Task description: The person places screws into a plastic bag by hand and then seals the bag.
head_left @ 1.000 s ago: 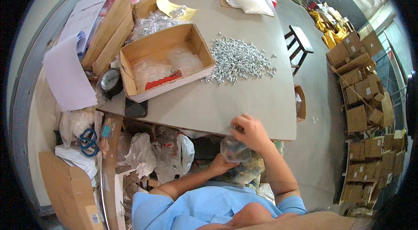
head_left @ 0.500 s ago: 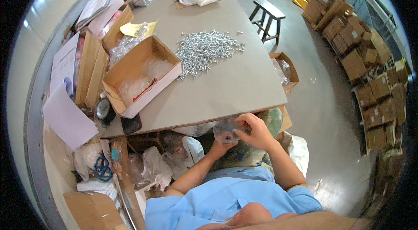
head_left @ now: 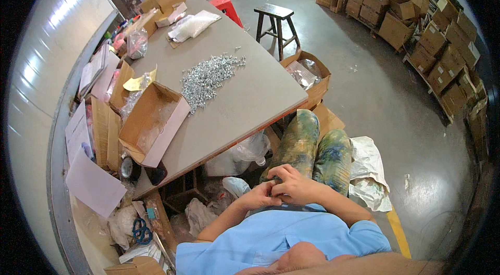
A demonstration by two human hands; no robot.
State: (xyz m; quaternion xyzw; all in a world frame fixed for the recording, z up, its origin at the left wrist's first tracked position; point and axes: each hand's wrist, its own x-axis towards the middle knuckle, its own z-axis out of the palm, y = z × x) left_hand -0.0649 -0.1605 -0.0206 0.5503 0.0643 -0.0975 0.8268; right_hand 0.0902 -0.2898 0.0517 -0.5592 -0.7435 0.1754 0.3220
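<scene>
My two hands meet over my lap, below the near edge of the table. My left hand (head_left: pixel 256 196) has its fingers closed and pressed against the right one. From the other side my right hand (head_left: pixel 296 186) bends over it, fingers curled together. Whatever lies between them is mostly hidden; only a small dark patch shows at the fingertips. A pile of small silvery screws (head_left: pixel 209 80) is spread on the grey tabletop (head_left: pixel 237 106). To its left stands an open shallow carton (head_left: pixel 171 134) with clear plastic inside.
Clear plastic bags (head_left: pixel 245 152) bulge under the table edge. A box of packets (head_left: pixel 323 85) stands by the right corner, near a dark stool (head_left: pixel 274 12). White sacking (head_left: pixel 367 171) lies beside my legs. Blue-handled scissors (head_left: pixel 141 231) lie at lower left. Stacked cartons (head_left: pixel 435 41) line the right.
My view has shifted, showing more floor and my legs. My hands have come together and closer to my body. The clear plastic bag seen in them before is no longer visible there.
</scene>
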